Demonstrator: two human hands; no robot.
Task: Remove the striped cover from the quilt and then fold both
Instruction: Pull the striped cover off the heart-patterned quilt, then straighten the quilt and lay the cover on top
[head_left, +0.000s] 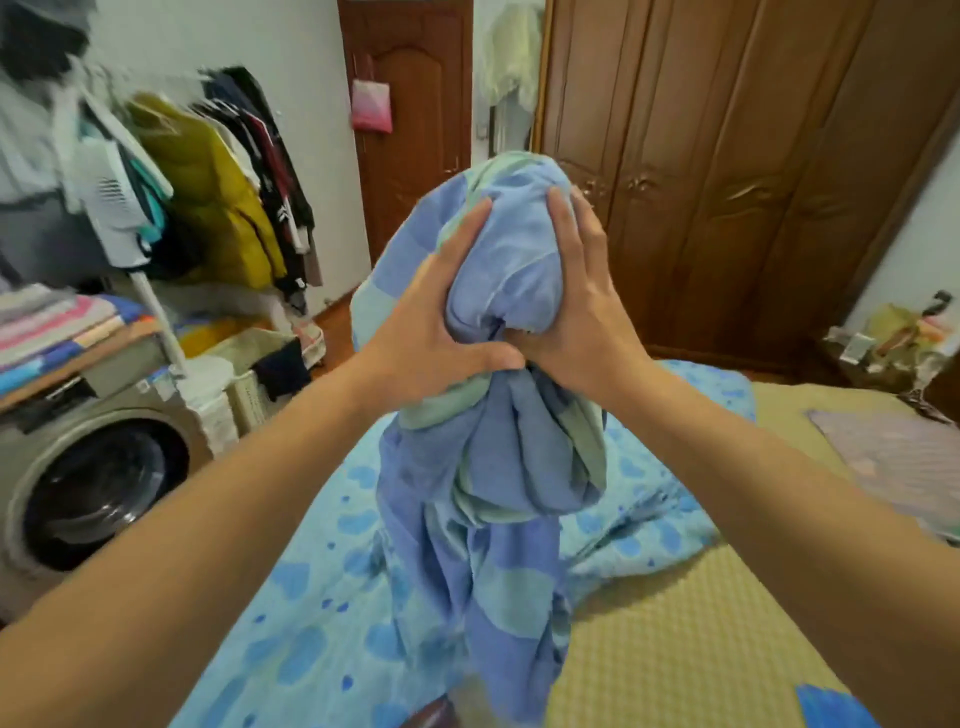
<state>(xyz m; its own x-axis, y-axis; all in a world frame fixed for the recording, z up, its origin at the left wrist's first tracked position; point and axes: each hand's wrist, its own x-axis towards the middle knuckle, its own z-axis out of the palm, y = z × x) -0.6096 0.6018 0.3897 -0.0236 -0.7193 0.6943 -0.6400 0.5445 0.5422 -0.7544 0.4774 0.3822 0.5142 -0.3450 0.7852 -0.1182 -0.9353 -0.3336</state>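
Both forearms reach forward; left hand (436, 338) and right hand (582, 312) clasp the bunched striped cover (519, 270), fingers curled round it, above the patterned quilt (311, 623) on the bed (665, 639).

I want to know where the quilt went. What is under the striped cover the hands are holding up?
Under the striped cover, the light blue quilt with darker blue blotches lies spread on the bed. The left hand and right hand bunch its top; anything inside the bunch is hidden.

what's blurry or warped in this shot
Head view: clothes rack at upper left smeared by motion blur; wardrobe edges bow from the wide-angle lens; both hands and the striped cover fairly sharp; soft, even light, no glare.
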